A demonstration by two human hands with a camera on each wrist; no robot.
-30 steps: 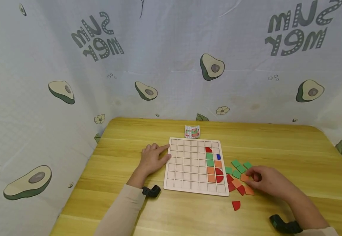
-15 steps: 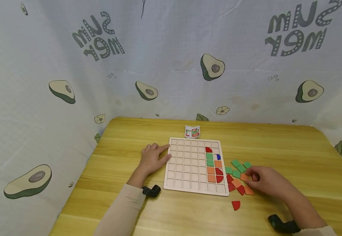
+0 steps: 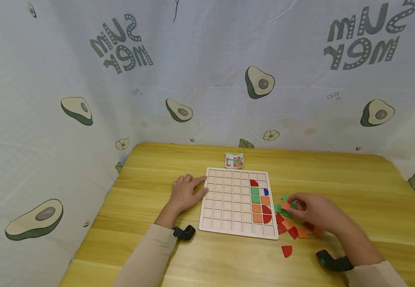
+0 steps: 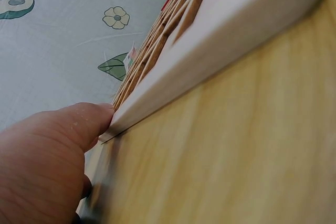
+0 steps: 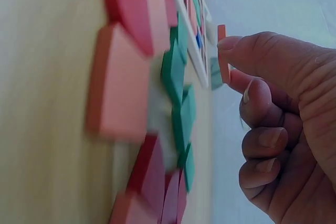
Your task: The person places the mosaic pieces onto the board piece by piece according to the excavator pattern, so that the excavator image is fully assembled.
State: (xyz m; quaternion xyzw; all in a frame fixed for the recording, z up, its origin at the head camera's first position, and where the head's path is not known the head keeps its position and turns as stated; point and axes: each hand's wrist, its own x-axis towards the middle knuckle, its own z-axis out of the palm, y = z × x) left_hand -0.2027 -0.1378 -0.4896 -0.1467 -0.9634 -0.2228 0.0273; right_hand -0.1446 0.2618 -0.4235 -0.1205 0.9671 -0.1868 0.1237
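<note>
My right hand point(image 3: 316, 209) pinches an orange square tile point(image 3: 285, 205) between thumb and fingertips, lifted over the loose tiles. In the right wrist view the same orange tile point(image 5: 223, 53) is seen edge-on, above the green tiles point(image 5: 181, 98). My left hand point(image 3: 185, 194) rests on the table at the left edge of the pale grid board point(image 3: 225, 228), index finger and thumb touching that edge. In the left wrist view the thumb of the left hand point(image 4: 58, 145) presses against the board's side point(image 4: 210, 61). Red, green, orange and blue tiles fill several cells at the board's right.
Loose red and orange tiles point(image 3: 287, 224) lie right of the board, beside the green ones. A red quarter-round tile point(image 3: 286, 251) sits apart, nearer the front. Behind the board stands a small curved pattern card point(image 3: 234, 161). A printed curtain point(image 3: 207, 119) hangs along the table's back edge.
My right hand has lifted the orange tile off the table and moved it left and away from me, uncovering red and orange tiles beneath. The left hand and board have stayed put.
</note>
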